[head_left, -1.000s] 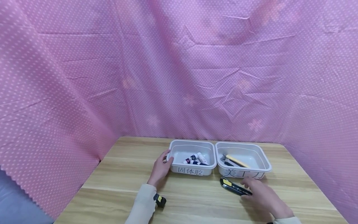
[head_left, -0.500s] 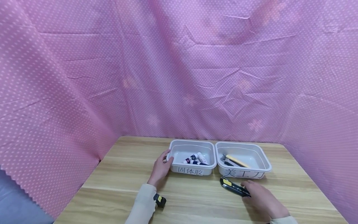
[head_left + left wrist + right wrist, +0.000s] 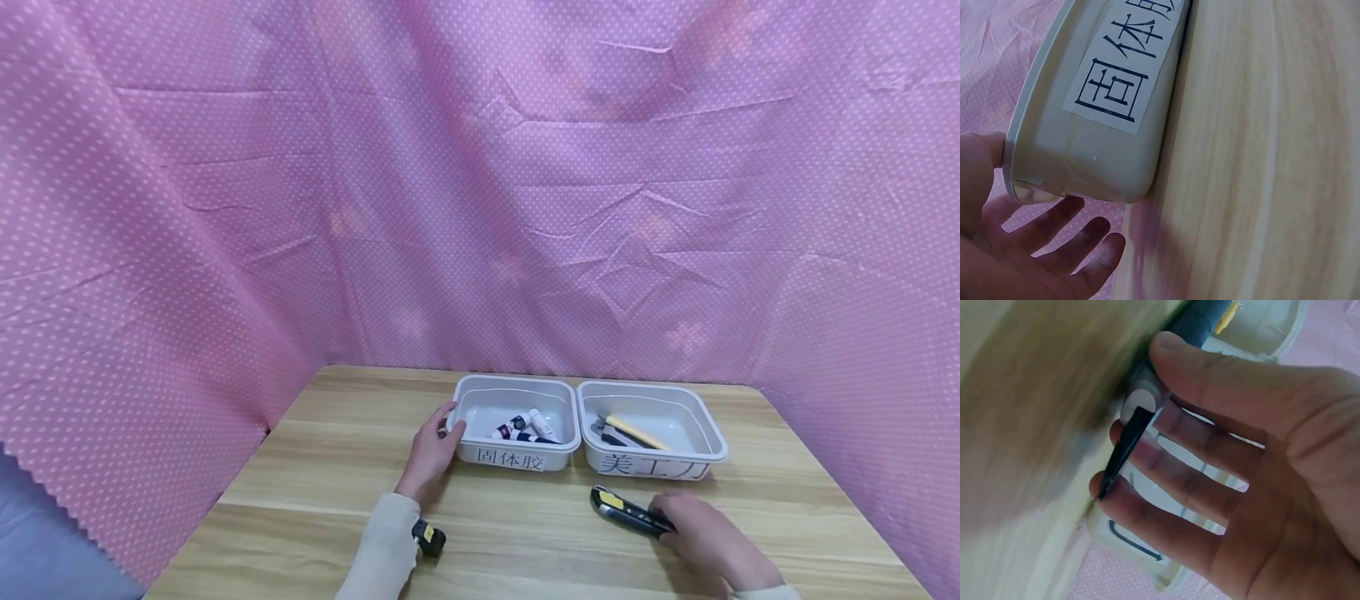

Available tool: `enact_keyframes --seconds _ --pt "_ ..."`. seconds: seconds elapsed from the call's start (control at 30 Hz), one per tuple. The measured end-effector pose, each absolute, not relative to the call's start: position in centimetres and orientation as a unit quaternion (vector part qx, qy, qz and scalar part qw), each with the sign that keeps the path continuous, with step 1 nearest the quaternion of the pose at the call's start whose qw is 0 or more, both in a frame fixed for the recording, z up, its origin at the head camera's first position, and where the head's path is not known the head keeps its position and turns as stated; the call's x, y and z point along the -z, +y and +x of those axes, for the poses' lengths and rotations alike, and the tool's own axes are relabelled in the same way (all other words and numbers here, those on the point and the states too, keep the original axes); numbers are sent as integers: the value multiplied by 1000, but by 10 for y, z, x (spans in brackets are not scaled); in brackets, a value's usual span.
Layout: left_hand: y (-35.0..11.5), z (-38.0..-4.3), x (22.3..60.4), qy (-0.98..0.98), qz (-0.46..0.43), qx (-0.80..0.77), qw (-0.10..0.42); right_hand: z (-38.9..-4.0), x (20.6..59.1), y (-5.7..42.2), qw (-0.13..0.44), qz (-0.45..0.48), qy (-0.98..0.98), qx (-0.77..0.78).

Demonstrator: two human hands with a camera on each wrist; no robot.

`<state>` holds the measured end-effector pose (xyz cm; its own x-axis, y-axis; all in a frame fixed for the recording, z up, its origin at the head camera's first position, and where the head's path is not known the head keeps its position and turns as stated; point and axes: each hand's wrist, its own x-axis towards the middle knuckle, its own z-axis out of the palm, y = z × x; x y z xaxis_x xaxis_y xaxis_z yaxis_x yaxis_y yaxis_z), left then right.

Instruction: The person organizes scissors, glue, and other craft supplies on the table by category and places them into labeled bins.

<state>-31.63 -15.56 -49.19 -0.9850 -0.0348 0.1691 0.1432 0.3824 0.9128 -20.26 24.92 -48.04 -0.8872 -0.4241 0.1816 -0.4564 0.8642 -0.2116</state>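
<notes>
Thumb and fingers of my right hand (image 3: 708, 537) pinch a black and yellow utility knife (image 3: 626, 510) just in front of the right box. In the right wrist view, a narrow dark strip (image 3: 1124, 450) sticks out of the knife's near end, over the fingers. My left hand (image 3: 433, 454) rests at the left end of a white box (image 3: 480, 452) labelled 固体胶. The left wrist view has its thumb at the box rim and the other fingers loosely extended below the corner. Glue sticks (image 3: 528, 425) lie inside this box.
A second white box (image 3: 716, 437), labelled 美工刀, stands right beside the first and holds several utility knives (image 3: 633, 432), one of them yellow. Both are on a wooden table (image 3: 525, 533). Pink dotted cloth (image 3: 525, 208) hangs behind and on both sides.
The knife has shifted slightly toward me, away from the right box. My right index finger, lifted earlier, now lies closer over the knife. The left hand and both boxes stay put.
</notes>
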Motion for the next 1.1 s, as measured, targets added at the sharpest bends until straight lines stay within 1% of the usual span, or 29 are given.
enact_keyframes --seconds 0.1,0.17,0.23,0.37,0.47,0.6,0.7,0.83,1.1 --pt "-156 -316 491 -829 -35 551 82 -200 474 247 65 239 -960 -133" --pt "-155 -317 491 -829 -35 552 82 -199 468 245 78 247 -956 -135" --pt "-155 -318 492 -829 -38 552 85 -198 462 241 98 254 -953 -132" --pt "-155 -319 493 -827 -41 554 86 -198 447 232 157 268 -944 -114" --pt "-155 -318 493 -828 -38 554 82 -200 438 223 181 269 -940 -108" --pt "-154 -316 493 -827 -32 556 77 -209 426 208 173 254 -945 -109" --pt "-155 -316 494 -825 -33 559 75 -220 419 196 164 240 -949 -119" --pt "-156 -316 495 -826 -36 558 76 -238 412 183 166 233 -948 -137" --pt "-156 -317 494 -826 -40 556 79 -263 414 175 176 231 -943 -161"
